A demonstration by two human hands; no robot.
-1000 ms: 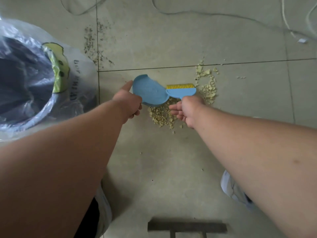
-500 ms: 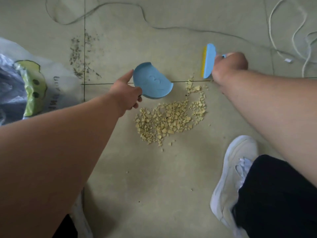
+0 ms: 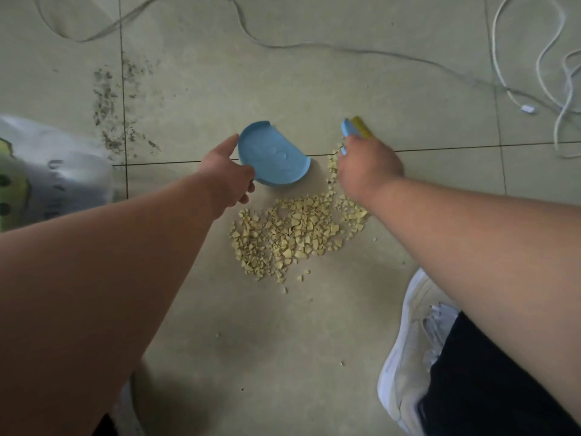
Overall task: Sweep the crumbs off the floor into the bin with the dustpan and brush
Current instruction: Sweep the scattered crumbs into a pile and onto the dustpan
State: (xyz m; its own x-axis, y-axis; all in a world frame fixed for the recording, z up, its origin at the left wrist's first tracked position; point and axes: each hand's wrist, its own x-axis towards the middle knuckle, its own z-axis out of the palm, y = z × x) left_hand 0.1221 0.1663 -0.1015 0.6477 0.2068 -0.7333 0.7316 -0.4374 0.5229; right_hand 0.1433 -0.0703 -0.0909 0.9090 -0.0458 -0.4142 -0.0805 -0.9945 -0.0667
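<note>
A pile of pale yellow crumbs point(image 3: 292, 234) lies on the tiled floor in the middle of the view. My left hand point(image 3: 228, 174) grips the small blue dustpan point(image 3: 272, 158) at its near left edge, just beyond the pile. My right hand point(image 3: 366, 166) holds the blue brush point(image 3: 355, 128) with yellow bristles at the pile's far right edge; most of the brush is hidden behind the hand. The bin's plastic liner point(image 3: 47, 171) shows at the left edge.
White cables point(image 3: 534, 89) trail across the floor at the back and right. A patch of dark dirt point(image 3: 110, 111) marks the tiles beyond the bin. My white shoe point(image 3: 412, 350) and dark trouser leg stand at the lower right.
My right hand swung the brush away to the far right, then brought it back down to the pile's far right edge. The dustpan stayed beside the pile. The view shifted right.
</note>
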